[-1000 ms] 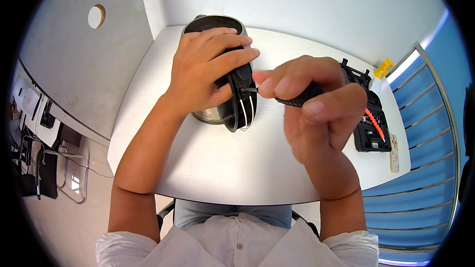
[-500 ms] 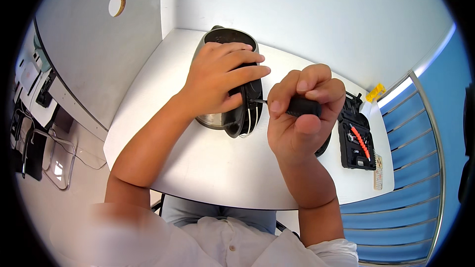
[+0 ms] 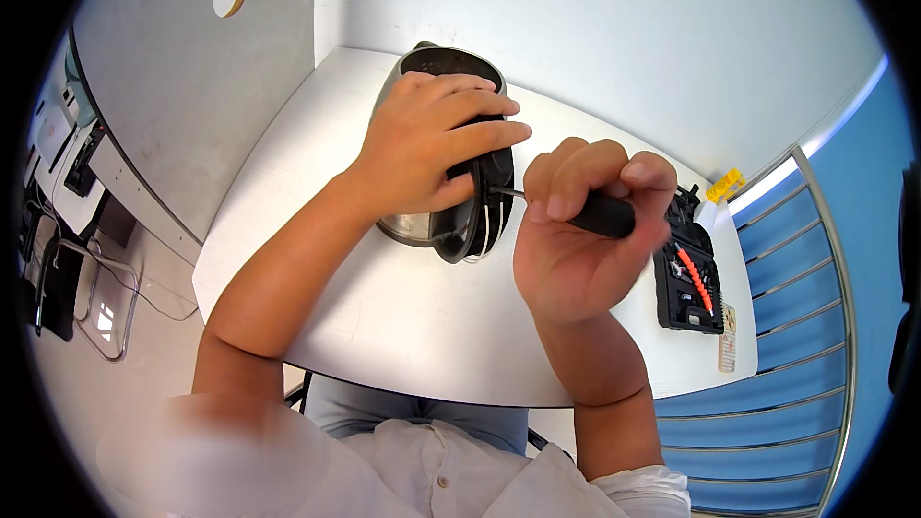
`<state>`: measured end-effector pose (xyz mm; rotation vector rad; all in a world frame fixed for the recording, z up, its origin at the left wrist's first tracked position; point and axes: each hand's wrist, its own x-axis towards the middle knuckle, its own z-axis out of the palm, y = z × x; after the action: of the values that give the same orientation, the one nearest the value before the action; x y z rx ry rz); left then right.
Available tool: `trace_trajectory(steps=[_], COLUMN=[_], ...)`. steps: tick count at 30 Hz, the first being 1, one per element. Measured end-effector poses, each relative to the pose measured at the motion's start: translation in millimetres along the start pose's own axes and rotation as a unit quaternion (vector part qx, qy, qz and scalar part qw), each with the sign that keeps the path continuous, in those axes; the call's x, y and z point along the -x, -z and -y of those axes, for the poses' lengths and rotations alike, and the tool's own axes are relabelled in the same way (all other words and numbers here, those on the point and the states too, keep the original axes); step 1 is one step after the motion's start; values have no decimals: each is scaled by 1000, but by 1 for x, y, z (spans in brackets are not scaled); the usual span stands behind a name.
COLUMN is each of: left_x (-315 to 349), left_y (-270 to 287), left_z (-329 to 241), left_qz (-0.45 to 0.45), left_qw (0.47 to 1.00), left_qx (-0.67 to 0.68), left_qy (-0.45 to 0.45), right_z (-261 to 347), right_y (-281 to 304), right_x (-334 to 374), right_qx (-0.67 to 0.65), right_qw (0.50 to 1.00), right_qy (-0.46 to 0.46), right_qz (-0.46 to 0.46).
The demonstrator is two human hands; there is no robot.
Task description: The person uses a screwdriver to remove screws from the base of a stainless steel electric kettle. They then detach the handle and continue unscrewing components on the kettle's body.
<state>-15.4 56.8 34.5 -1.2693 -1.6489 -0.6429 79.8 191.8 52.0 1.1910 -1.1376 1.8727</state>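
Observation:
An electric kettle [image 3: 411, 229] with a metal body and black handle is on the white table in front of me, its dark open mouth facing up and away. My left hand [image 3: 417, 142] lies over its side, fingers across the handle part and thumb hooked around it, holding it. Two white wires [image 3: 487, 223] hang out of the handle's black housing. My right hand [image 3: 576, 264] grips a screwdriver [image 3: 606, 215] by its black handle. The thin shaft points left, and its tip meets the housing beside the wires; the exact contact spot is too small to make out.
At the table's right stands an open black tool case [image 3: 686, 293] with an orange-red flexible shaft [image 3: 693, 280] inside. Near it lie a pale remote control [image 3: 727, 341] and a yellow object [image 3: 726, 185]. Metal railing [image 3: 833, 249] borders the right; a grey partition [image 3: 259, 86] rises left.
My right fingers have shifted on the screwdriver, with the thumb moved off the handle's end and more of the handle showing. The left hand still holds the kettle; the whole view has shifted slightly.

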Motion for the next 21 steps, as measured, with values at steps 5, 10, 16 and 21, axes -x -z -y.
trace_trajectory(steps=[5,10,16,21], left_x=[-1,0,-1,-3], left_y=[-1,0,-3,1], left_z=[1,1,0,0], left_qz=[-8,-6,-9,5], left_qw=[1000,1000,1000,1000], left_qx=[-7,-3,14,-7], left_qy=[-13,-9,9,-6], right_z=[1,-1,1,-4], right_y=[6,12,10,17], right_x=[-5,-9,-6,-8], right_qx=[75,104,-9,-53], right_qw=[997,992,998,996], right_qy=[25,42,-8,11], right_qz=[10,66,69,70])
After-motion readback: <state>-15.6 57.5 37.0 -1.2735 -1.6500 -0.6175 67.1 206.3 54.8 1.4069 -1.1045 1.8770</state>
